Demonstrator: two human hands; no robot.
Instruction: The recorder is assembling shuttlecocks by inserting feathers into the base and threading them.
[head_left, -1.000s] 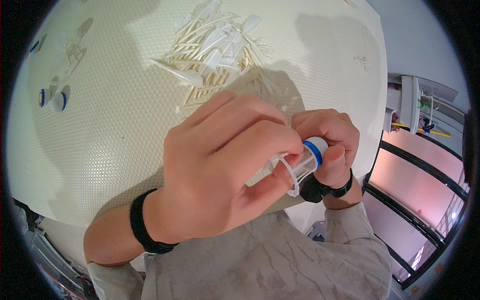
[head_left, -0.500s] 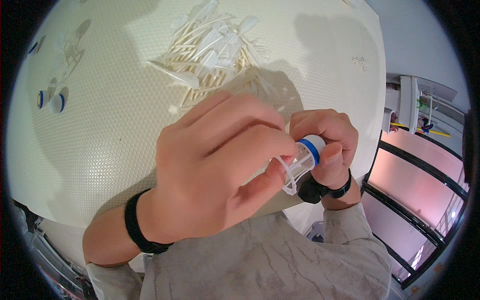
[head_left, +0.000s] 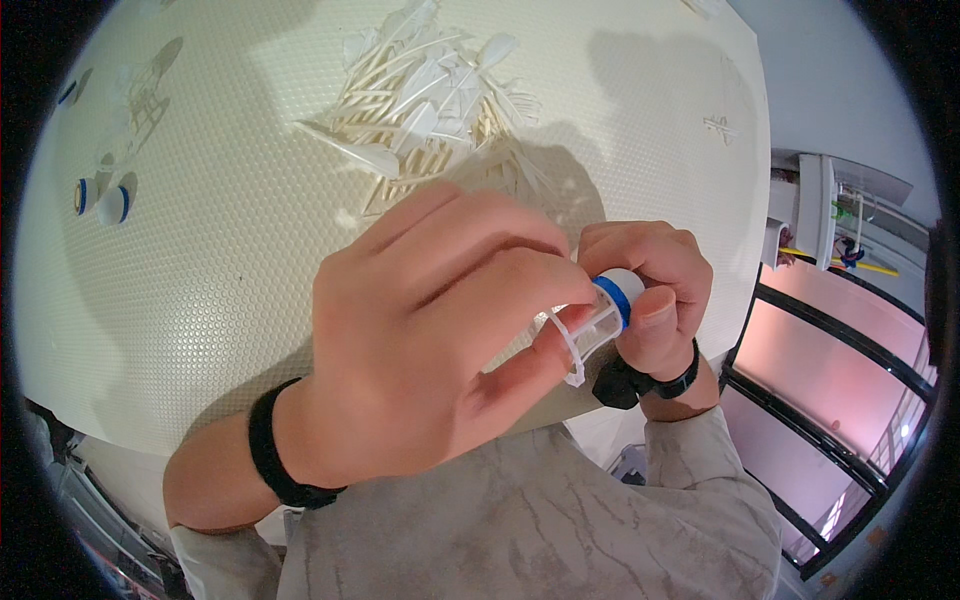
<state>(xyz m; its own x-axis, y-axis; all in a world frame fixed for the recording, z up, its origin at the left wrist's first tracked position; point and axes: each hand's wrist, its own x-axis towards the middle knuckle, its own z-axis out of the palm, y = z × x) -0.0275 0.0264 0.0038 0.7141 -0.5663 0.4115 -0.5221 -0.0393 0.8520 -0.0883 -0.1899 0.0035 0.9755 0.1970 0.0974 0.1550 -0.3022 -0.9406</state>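
Close in front of me, both hands meet at a small white plastic cage-like frame [head_left: 598,333] with thin ribs. A round white cap with a blue band [head_left: 621,290] sits at its upper right end. My right hand [head_left: 660,280] is closed around the cap, thumb along its side. My left hand [head_left: 440,330] is closed, its thumb and forefinger pinching the frame at its open end; its knuckles hide part of the table behind. Beyond my hands lies a heap of white plastic pieces [head_left: 420,110] with thin stems and flat blade-shaped ends.
Two white-and-blue caps [head_left: 113,206] lie at the table's left, near a clear piece [head_left: 135,120] casting a ribbed shadow. A small white ribbed part [head_left: 720,128] lies at the right of the cream textured table [head_left: 260,270]. A black-framed rack [head_left: 830,390] stands beyond the right edge.
The frame and cap have shifted and turned slightly in my fingers, moving a little left with my right hand. My left hand is nearly unmoved, and both grips are kept.
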